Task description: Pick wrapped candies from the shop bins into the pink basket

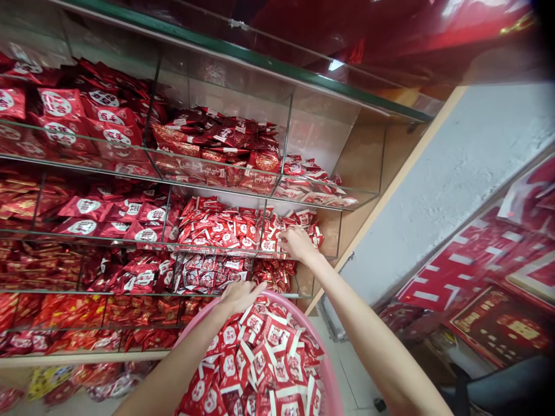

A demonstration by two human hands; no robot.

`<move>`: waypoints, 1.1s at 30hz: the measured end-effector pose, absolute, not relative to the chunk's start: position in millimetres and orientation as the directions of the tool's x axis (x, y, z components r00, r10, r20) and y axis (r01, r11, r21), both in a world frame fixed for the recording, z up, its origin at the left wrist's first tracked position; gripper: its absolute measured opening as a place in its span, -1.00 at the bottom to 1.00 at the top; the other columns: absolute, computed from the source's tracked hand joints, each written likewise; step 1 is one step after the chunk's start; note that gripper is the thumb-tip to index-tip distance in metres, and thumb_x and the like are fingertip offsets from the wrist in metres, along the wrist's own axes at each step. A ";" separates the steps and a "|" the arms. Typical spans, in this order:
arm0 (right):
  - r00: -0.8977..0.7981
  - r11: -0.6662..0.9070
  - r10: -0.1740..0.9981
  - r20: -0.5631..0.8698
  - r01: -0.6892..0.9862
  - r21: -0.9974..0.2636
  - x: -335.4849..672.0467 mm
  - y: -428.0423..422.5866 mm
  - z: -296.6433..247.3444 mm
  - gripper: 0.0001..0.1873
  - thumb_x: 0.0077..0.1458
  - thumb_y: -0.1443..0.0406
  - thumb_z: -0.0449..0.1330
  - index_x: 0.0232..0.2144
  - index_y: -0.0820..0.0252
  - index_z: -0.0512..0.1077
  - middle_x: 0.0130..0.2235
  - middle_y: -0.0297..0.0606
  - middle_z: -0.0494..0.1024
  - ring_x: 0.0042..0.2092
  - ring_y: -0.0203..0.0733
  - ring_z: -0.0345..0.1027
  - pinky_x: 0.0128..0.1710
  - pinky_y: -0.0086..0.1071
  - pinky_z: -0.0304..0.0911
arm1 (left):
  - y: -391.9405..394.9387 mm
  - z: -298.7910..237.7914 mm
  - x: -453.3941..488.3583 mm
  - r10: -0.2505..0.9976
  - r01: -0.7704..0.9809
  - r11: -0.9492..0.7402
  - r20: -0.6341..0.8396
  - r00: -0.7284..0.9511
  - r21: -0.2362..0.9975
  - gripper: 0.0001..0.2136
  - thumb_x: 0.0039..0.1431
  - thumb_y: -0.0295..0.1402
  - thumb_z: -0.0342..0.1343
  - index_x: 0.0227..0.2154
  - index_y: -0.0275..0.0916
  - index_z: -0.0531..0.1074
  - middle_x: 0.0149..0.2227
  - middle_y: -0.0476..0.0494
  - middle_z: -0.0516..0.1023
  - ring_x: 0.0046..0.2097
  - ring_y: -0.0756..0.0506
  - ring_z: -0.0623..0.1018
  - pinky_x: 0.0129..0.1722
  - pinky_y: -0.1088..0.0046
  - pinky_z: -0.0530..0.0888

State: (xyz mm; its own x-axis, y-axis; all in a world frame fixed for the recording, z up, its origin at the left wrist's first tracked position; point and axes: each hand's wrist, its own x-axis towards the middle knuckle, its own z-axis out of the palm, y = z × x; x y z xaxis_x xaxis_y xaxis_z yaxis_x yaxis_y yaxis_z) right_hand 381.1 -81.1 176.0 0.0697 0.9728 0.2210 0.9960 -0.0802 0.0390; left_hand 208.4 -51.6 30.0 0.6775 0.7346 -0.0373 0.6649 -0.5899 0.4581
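Observation:
A round pink basin [332,375] full of small red-and-white packets [277,341] is in front of me, close to the shelves. My left hand [241,297] is at its far rim, fingers bent over the edge and thumb pointing right along it; the fingertips are partly hidden. Further up, my right hand [299,244] reaches into the right-hand shelf compartment. Its fingers are pinched on a red-and-white packet [269,244] at the front of the pile there. Similar packets [219,225] fill the compartment to the left, behind a clear front strip.
Glass shelves [243,55] with clear dividers hold red packets in many compartments. Larger dark red packets [60,115] are at upper left. A wooden side panel [368,228] ends the shelves, beside a grey wall [433,208]. Red printed items [437,283] stand at right.

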 end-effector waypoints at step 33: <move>0.094 0.159 0.943 0.318 0.713 -0.683 371.9 -217.2 187.7 -0.78 0.11 0.16 0.03 -0.39 0.21 0.31 -0.43 -0.32 0.42 -0.41 -0.32 0.26 -0.40 -0.45 0.17 | -48.8 30.1 209.9 0.697 0.648 -0.632 -0.053 0.715 0.424 -0.24 0.05 0.19 -0.57 -0.33 -0.15 0.49 -0.35 -0.19 0.54 -0.26 -0.24 0.51 -0.26 0.24 0.35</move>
State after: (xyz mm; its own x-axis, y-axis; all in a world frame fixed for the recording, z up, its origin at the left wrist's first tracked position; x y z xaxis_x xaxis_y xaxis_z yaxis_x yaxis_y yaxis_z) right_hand 371.9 -217.2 187.7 0.0936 0.9434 0.3181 0.7131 0.1594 -0.6827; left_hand 209.9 -48.8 30.1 0.7146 0.6975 -0.0529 0.6484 -0.6321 0.4243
